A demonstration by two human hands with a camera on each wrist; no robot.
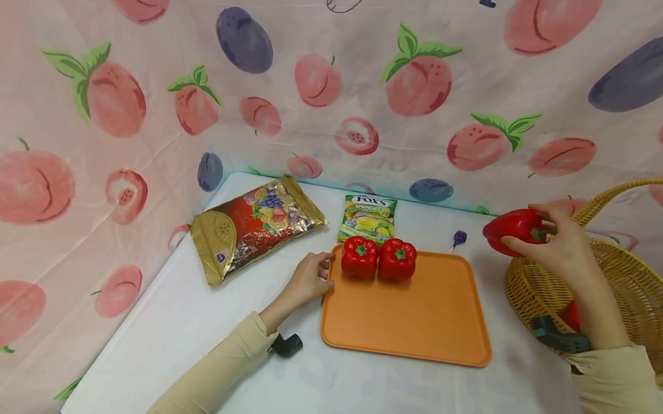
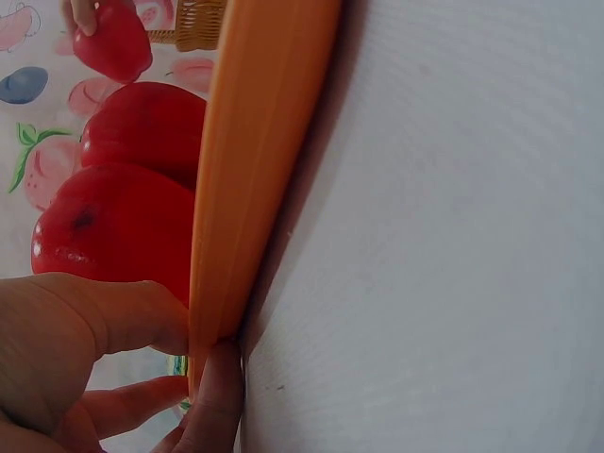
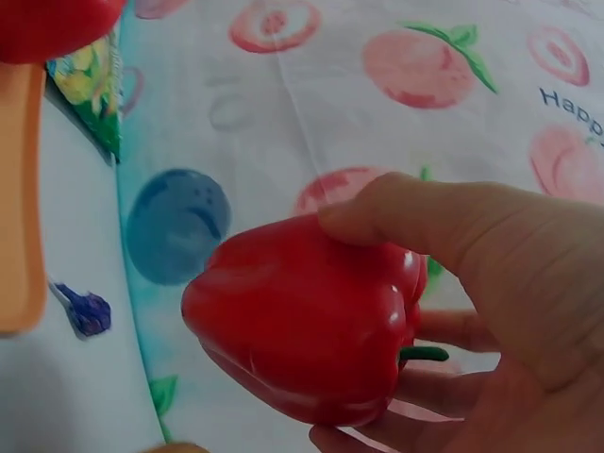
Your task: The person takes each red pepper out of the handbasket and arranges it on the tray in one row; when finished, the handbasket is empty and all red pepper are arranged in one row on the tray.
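Fingers (image 3: 451, 389), right hand (image 1: 570, 247): curled round pepper (image 3: 293, 321); left hand (image 1: 308, 280): pinching tray (image 1: 410, 321) edge; advisable: tray steadied, pepper's stem (image 3: 425, 354) turned upward before gentle setting down.

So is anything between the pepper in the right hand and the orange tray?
Nothing visible blocks the held red pepper from the tray; the purple lollipop lies low near the tray's far right corner.
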